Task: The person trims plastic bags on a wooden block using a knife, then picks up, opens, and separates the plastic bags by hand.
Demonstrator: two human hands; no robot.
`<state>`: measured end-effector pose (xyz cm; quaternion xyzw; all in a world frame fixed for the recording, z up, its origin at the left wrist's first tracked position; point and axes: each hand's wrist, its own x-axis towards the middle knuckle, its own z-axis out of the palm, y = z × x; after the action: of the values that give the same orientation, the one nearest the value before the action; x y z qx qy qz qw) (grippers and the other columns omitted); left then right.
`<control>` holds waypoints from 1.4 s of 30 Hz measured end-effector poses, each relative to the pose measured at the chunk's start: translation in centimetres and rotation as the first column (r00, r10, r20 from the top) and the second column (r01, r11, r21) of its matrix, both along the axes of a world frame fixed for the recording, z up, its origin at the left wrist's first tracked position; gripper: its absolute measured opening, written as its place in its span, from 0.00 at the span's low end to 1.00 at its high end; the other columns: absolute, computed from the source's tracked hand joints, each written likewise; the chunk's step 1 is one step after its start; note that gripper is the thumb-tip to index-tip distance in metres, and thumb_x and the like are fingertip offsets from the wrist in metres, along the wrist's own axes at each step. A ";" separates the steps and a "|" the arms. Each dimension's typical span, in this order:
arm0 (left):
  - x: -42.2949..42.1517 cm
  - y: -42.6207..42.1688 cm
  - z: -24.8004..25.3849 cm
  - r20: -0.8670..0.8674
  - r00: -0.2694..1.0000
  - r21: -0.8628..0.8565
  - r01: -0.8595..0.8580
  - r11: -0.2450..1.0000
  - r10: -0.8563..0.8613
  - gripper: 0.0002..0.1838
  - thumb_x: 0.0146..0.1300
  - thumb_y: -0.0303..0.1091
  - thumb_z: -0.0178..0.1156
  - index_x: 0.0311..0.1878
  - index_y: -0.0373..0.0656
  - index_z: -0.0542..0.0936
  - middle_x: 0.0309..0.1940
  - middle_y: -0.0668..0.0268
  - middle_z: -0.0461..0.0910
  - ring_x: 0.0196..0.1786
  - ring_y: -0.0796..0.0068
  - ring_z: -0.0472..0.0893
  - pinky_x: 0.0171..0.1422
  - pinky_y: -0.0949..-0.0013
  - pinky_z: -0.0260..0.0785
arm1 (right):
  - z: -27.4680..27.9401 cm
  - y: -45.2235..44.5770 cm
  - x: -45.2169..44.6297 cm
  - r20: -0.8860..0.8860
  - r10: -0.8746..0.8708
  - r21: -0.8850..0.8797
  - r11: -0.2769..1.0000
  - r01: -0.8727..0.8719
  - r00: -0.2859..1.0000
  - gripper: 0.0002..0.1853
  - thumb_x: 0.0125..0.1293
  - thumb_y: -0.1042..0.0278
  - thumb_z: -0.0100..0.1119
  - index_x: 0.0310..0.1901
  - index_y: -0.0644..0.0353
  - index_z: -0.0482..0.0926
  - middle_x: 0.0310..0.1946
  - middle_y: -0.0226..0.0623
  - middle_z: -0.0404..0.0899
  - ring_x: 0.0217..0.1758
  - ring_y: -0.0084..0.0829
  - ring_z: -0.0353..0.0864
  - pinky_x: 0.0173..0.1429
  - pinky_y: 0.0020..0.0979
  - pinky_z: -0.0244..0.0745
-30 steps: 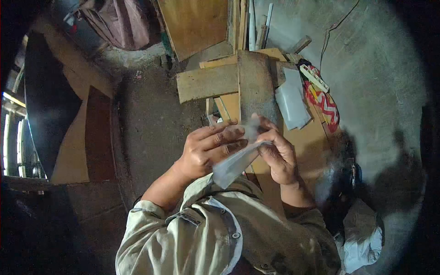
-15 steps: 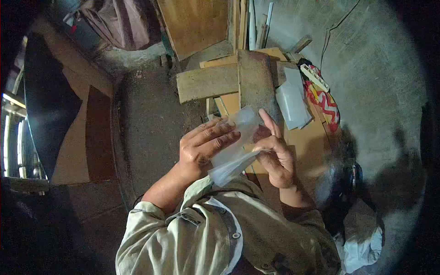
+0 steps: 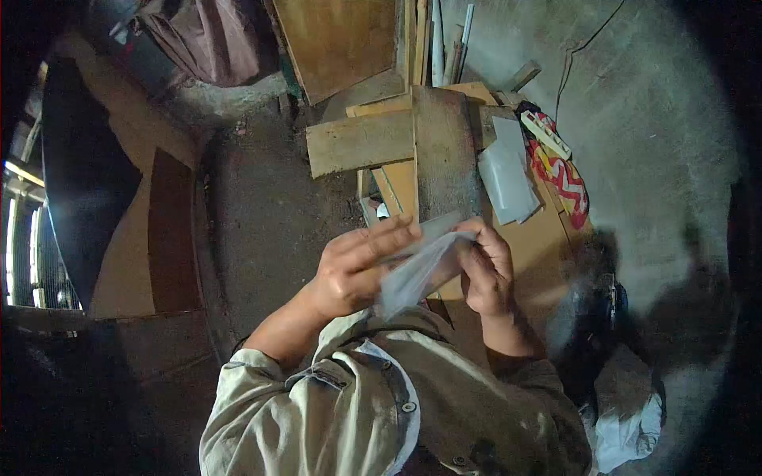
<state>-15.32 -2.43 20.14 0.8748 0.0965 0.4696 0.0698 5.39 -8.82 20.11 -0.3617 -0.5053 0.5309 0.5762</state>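
Thin translucent plastic sheets (image 3: pixel 406 282), possibly flat bags, are held in front of my chest, bent and partly smeared by motion. My left hand (image 3: pixel 349 266) grips them from the left with its fingers stretched together across the upper side; its thumb is hidden. On the right, my right hand (image 3: pixel 488 270) pinches their upper corner between thumb and curled fingers. A stack of similar whitish plastic sheets (image 3: pixel 508 184) lies on cardboard, ahead and to the right of my hands.
A wooden plank (image 3: pixel 444 151) lies across a board (image 3: pixel 361 143) ahead of me. Cardboard (image 3: pixel 548 246) spreads out beneath the stack. Beside it are a white power strip (image 3: pixel 546 135) and a red patterned cloth (image 3: pixel 567 190). A white bag (image 3: pixel 631 432) sits at the lower right.
The plastic has tilted and folded over from a flatter, wider position. My right hand has drawn its raised index finger in to a pinch, and my left hand has turned slightly.
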 end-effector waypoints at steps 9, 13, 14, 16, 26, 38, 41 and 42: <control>0.2 -1.3 -2.1 0.599 0.798 -0.779 0.599 0.188 -0.060 0.25 0.58 0.32 0.61 0.58 0.31 0.71 0.50 0.59 0.77 0.54 0.68 0.75 0.62 0.63 0.64 | 0.7 -0.2 -1.1 0.133 -0.339 0.058 0.941 0.334 0.931 0.09 0.70 0.67 0.51 0.45 0.63 0.72 0.30 0.26 0.72 0.31 0.15 0.67 0.35 0.19 0.64; 1.0 -3.2 -0.4 0.388 0.920 -0.922 0.388 0.002 0.049 0.17 0.63 0.34 0.62 0.49 0.32 0.77 0.40 0.67 0.80 0.42 0.81 0.76 0.49 0.72 0.69 | 0.6 -0.5 -1.9 0.278 -0.397 0.163 0.917 0.365 0.875 0.08 0.69 0.68 0.52 0.42 0.64 0.74 0.26 0.23 0.70 0.29 0.13 0.64 0.33 0.18 0.61; 1.3 -3.2 -0.2 0.374 0.924 -0.927 0.373 0.031 0.086 0.14 0.63 0.33 0.62 0.47 0.32 0.78 0.37 0.69 0.80 0.39 0.82 0.75 0.45 0.74 0.69 | 0.7 -0.6 -2.0 0.287 -0.388 0.145 0.921 0.361 0.876 0.07 0.69 0.69 0.52 0.41 0.64 0.74 0.25 0.22 0.69 0.28 0.12 0.64 0.32 0.17 0.60; 1.5 -3.2 0.0 0.359 0.925 -0.933 0.355 0.057 0.122 0.12 0.64 0.33 0.61 0.45 0.33 0.79 0.34 0.71 0.80 0.36 0.84 0.75 0.42 0.75 0.69 | 0.5 -0.7 -2.1 0.342 -0.408 0.206 0.912 0.356 0.847 0.06 0.69 0.71 0.51 0.41 0.64 0.73 0.26 0.23 0.69 0.28 0.12 0.63 0.31 0.17 0.60; 1.5 -3.3 -0.5 0.335 0.926 -0.940 0.316 0.130 0.174 0.12 0.66 0.36 0.60 0.41 0.35 0.80 0.30 0.74 0.77 0.32 0.85 0.72 0.37 0.77 0.67 | 0.8 -0.9 -2.6 0.319 -0.358 0.092 0.933 0.347 0.877 0.07 0.69 0.70 0.51 0.43 0.64 0.71 0.29 0.26 0.72 0.30 0.13 0.66 0.33 0.18 0.62; 1.4 -2.9 -0.7 0.354 0.920 -0.935 0.344 0.082 0.167 0.10 0.65 0.33 0.60 0.41 0.35 0.80 0.32 0.73 0.79 0.34 0.85 0.73 0.39 0.76 0.68 | 0.2 -0.3 -3.1 0.213 -0.362 0.023 0.930 0.366 0.907 0.08 0.70 0.68 0.51 0.42 0.65 0.74 0.31 0.28 0.73 0.33 0.18 0.69 0.38 0.23 0.67; 2.3 -3.2 -1.3 0.348 0.916 -0.937 0.345 0.049 0.199 0.11 0.65 0.34 0.60 0.42 0.34 0.80 0.34 0.70 0.81 0.37 0.83 0.75 0.42 0.74 0.70 | -1.0 -0.2 -3.2 0.303 -0.399 0.141 0.917 0.373 0.865 0.08 0.71 0.69 0.49 0.44 0.65 0.71 0.29 0.30 0.72 0.32 0.18 0.68 0.37 0.24 0.66; 2.3 -3.2 -1.2 0.347 0.917 -0.937 0.345 0.047 0.196 0.11 0.65 0.34 0.60 0.42 0.34 0.80 0.34 0.70 0.81 0.37 0.83 0.75 0.42 0.74 0.70 | -1.0 -0.2 -3.4 0.358 -0.399 0.166 0.917 0.362 0.844 0.08 0.71 0.69 0.48 0.45 0.65 0.70 0.30 0.31 0.71 0.32 0.19 0.68 0.37 0.25 0.67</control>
<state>-12.97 -5.60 18.92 0.4740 0.3300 0.4289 0.6946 1.95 -9.04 19.13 -0.5247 -0.5505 0.3007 0.5755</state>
